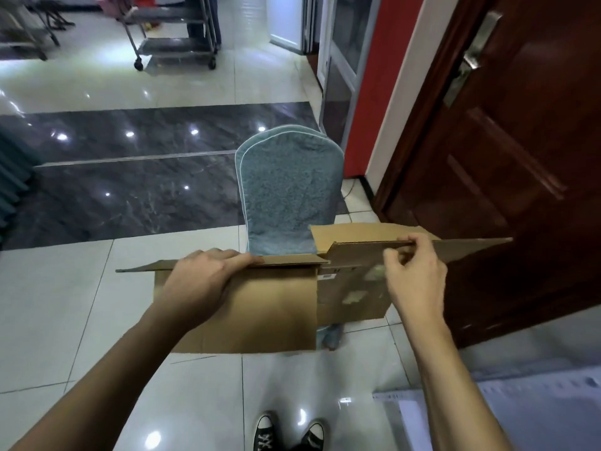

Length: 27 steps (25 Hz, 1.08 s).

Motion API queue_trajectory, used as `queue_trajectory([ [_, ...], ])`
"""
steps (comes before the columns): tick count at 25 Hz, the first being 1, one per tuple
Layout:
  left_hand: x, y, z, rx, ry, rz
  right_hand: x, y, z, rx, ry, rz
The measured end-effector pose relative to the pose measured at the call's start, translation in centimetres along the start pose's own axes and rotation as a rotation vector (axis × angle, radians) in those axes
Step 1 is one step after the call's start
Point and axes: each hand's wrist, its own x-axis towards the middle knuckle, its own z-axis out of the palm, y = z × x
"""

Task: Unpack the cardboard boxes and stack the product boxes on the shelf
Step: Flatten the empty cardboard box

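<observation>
Above the tiled floor, we grip the cardboard box (260, 304) at its top edge, left hand (201, 278) fingers curled over, right hand (413, 271) pinching the flap; flatten evenly, hands level.

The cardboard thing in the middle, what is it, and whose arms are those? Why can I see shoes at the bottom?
No machine here: a person wears a camera on their head, looking forward and down, so you see their own arms and black sneakers. It is a flattened cardboard box, held up above the white tiled floor. The left hand grips its top edge, and the right hand pinches a flap further along. Behind the box stands a chair with a fuzzy blue-green cover. A dark brown door is on the right, and a metal cart stands far back.
</observation>
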Motion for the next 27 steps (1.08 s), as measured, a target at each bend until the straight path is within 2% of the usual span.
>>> queue_trajectory([
  [2,1.6,0.1,-0.7,0.084,0.042,-0.023,0.1,1.0,-0.1,-0.148,-0.009,-0.103],
  [5,2.7,-0.1,-0.9,0.214,0.087,-0.124,0.2,1.6,-0.3,-0.436,0.115,-0.277],
  [7,2.8,0.0,-0.7,0.233,0.106,-0.168,0.5,1.5,-0.7,-0.483,0.173,-0.343],
  [10,2.9,0.3,-0.2,0.232,0.163,-0.199,0.6,1.5,-1.1,-0.464,0.128,-0.415],
  [12,3.3,0.2,-0.2,0.210,0.190,-0.208,0.2,1.4,-1.4,-0.423,0.127,-0.407],
  [18,5.2,-0.3,-0.4,0.090,0.349,-0.193,-1.7,-1.0,-2.8,-0.406,0.254,-0.338],
  [27,9.2,-4.2,-2.3,-0.097,0.433,0.141,-8.4,-5.6,-2.7,-0.460,0.495,-0.119],
])
